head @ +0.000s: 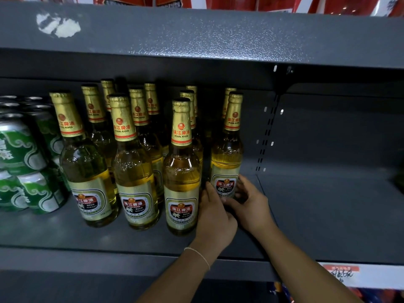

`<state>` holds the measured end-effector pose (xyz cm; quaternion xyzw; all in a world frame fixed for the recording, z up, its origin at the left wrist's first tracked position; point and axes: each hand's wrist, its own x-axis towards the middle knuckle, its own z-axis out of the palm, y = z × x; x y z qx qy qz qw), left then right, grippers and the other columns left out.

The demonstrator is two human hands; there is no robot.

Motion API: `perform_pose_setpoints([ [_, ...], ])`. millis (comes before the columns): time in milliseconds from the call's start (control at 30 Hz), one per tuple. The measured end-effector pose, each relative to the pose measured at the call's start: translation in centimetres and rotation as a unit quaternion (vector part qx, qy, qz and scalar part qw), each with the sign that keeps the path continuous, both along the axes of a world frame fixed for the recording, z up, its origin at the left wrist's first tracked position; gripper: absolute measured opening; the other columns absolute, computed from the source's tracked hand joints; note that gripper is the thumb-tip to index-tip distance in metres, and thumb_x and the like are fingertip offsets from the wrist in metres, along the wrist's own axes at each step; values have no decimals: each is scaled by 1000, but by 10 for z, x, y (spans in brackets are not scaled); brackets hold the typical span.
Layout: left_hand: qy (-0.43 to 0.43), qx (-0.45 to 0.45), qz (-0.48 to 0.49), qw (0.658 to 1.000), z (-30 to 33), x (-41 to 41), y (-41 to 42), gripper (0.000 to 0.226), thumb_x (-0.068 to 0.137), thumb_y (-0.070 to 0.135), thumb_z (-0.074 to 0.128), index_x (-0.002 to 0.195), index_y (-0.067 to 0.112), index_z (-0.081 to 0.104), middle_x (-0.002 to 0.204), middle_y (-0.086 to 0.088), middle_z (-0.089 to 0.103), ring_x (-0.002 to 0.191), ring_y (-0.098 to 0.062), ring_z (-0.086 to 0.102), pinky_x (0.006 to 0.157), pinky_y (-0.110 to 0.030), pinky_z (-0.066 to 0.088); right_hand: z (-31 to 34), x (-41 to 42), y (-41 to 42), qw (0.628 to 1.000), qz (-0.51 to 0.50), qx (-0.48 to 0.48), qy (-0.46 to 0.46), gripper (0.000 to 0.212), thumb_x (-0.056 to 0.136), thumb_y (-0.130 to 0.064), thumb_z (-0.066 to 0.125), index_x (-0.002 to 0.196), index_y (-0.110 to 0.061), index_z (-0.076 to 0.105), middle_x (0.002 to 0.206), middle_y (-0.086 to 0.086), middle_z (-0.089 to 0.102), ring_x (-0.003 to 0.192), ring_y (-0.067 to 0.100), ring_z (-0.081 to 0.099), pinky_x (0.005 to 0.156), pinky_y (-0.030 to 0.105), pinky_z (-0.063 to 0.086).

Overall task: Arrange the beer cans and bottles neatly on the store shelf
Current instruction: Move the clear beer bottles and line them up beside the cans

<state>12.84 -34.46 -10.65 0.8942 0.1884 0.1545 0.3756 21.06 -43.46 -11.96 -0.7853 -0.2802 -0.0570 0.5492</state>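
My left hand [215, 212] and right hand [251, 204] cup the base of the rightmost bottle [227, 158], fingers curled round its label from either side. It stands upright on the grey shelf [328, 211], right of the other gold-foiled bottles [133, 162]; green cans [24, 162] are stacked far left.

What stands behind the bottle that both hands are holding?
Behind the held bottle, one more gold-foil bottle neck shows. Its body is covered, so whether further bottles follow cannot be seen.
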Motion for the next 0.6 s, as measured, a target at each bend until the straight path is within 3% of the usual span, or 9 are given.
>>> perform_pose_setpoints([
  [400,-10,-18,0,1000,3,-3,0,86,88,15,50,152,10,-8,159,-8,5,146,-22,8,115,-27,7,0,-2,1,1000,6,7,-1,67,74,-8,84,133,-23,56,110,-25,66,103,-14,61,90,8,48],
  [600,-6,-7,2,1000,4,-2,-1,87,88,15,51,151,10,-9,158,-8,4,146,-23,8,117,-30,8,1,-3,1,1000,4,4,-1,67,75,-8,83,134,-23,55,113,-20,67,107,-11,62,94,12,49],
])
